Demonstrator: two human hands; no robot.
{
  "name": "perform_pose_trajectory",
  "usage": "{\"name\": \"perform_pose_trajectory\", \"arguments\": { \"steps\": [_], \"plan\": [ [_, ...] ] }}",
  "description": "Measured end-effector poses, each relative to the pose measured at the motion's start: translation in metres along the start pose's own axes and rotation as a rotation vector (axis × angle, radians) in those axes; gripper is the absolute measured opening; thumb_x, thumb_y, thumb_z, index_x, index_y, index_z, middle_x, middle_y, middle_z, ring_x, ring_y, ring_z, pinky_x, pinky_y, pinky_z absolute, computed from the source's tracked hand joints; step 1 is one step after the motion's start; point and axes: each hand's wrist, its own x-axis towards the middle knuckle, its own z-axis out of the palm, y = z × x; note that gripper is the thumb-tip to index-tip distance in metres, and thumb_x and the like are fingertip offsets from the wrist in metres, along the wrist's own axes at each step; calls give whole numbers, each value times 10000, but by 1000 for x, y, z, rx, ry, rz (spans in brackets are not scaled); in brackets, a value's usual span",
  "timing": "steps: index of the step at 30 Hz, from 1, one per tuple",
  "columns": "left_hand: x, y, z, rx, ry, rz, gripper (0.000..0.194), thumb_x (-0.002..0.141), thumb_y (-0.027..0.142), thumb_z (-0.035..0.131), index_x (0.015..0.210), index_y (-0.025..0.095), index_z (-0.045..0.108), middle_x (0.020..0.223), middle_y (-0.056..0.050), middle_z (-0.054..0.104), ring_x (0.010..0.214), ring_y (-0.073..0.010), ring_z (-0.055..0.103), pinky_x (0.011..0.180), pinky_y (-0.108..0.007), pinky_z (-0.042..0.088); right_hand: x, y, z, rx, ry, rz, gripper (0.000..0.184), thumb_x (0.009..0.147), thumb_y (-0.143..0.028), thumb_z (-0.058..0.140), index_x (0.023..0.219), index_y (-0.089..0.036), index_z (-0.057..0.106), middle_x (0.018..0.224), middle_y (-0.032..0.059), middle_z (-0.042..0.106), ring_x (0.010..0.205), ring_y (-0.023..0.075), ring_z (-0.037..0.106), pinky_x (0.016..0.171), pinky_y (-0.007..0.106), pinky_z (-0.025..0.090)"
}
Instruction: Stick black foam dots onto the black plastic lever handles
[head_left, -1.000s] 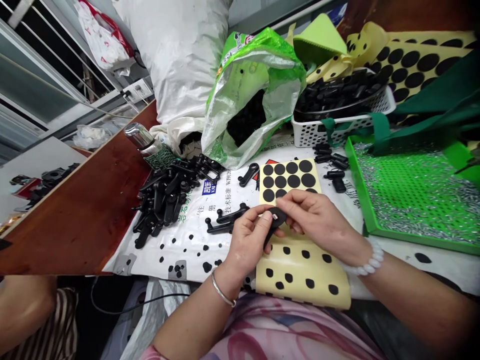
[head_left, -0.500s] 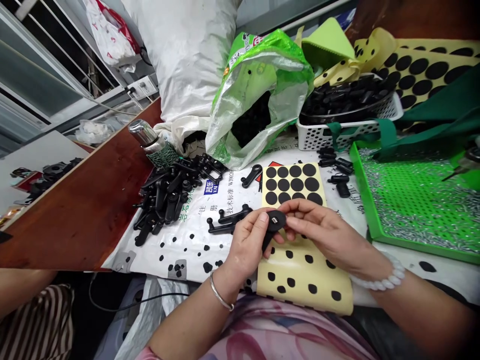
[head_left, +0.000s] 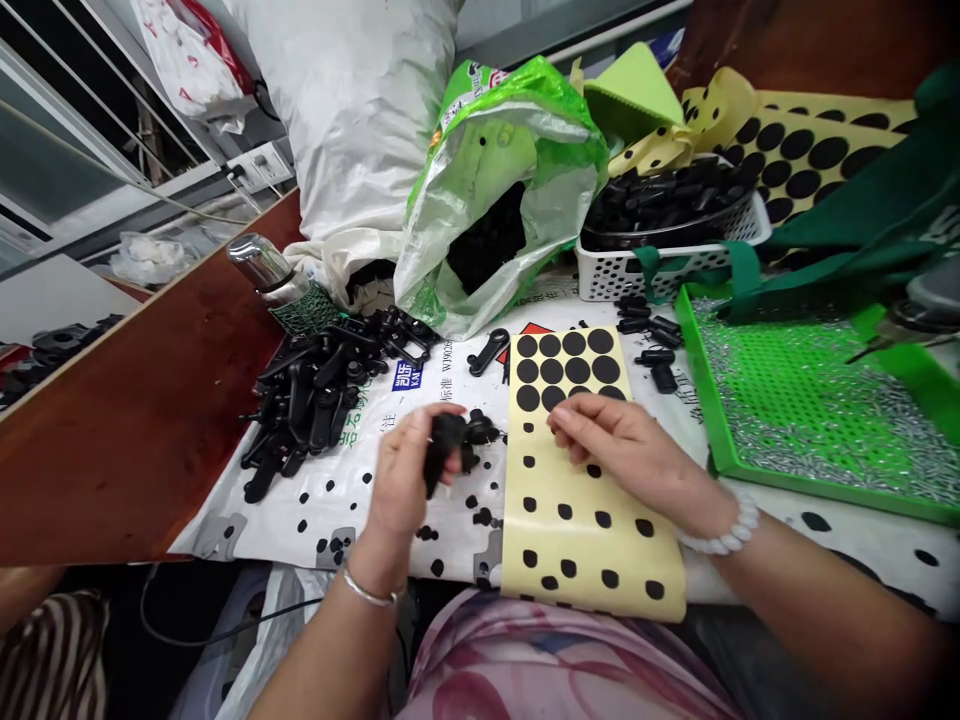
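Note:
My left hand (head_left: 405,470) is shut on a black plastic part (head_left: 442,450), which hides much of its shape. Just beyond it, another black part (head_left: 480,431) lies on the printed white sheet (head_left: 420,545), very close to my fingers. My right hand (head_left: 622,445) rests its fingertips on a yellow backing sheet (head_left: 585,545) dotted with black adhesive discs, and no held object shows in it. A heap of black plastic parts (head_left: 307,400) lies left of my hands.
A green-and-white woven bag (head_left: 495,200) and a white perforated basket (head_left: 675,270) hold black parts. A green tray (head_left: 795,400) of metal pins stands right. A steel flask (head_left: 259,262) stands by the brown table edge (head_left: 127,430). A striped sleeve (head_left: 52,660) shows lower left.
My hands have separated. My left hand has moved left with the black part, and my right hand has dropped its fingertips onto the yellow sheet.

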Motion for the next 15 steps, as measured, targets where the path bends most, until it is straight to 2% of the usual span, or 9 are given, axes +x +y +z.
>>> {"name": "perform_pose_trajectory", "arguments": {
  "steps": [2,4,6,8,10,13,15],
  "plan": [
    [13,0,-19,219,190,153,429,833,538,513,941,157,677,544,15,546,487,-102,494,479,-211,402,7,9,-12,-213,148,10,268,878,-378,433,820,-175,597,855,93,602,770,228,570,682,370,441],
    [27,-3,-31,524,339,245,347,782,473,602,927,171,693,681,-17,641,620,-141,586,594,-244,459,13,16,-21,-414,244,22,208,859,-277,459,846,-162,632,942,124,590,887,282,547,728,406,404],
    [39,-7,-34,814,359,257,315,771,439,611,949,195,702,857,-46,704,787,-194,641,721,-289,483,20,20,-23,-568,259,16,210,861,-225,461,852,-160,661,960,127,593,921,296,538,740,408,392],
    [47,-10,-29,1031,234,217,328,797,445,573,995,215,699,945,-59,720,877,-234,653,781,-327,481,26,22,-19,-680,229,-13,221,880,-218,469,868,-166,683,948,111,605,896,276,544,736,385,391],
    [50,-9,-21,1154,46,172,371,825,476,529,1040,219,689,966,-72,723,904,-263,655,788,-353,481,32,22,-12,-768,198,-53,235,902,-220,466,895,-172,695,951,100,608,873,251,542,738,363,383],
    [47,-5,-13,1185,-174,148,435,855,527,470,1076,214,677,991,-84,716,927,-277,650,791,-362,481,41,23,-2,-874,148,-117,232,905,-190,469,901,-179,701,942,94,603,862,235,528,749,350,356],
    [45,0,-12,1159,-269,134,472,863,557,442,1087,212,672,1007,-88,707,932,-268,647,797,-354,483,45,26,2,-930,120,-147,225,886,-151,475,869,-171,698,910,101,596,856,239,519,751,357,335]
  ]
}}
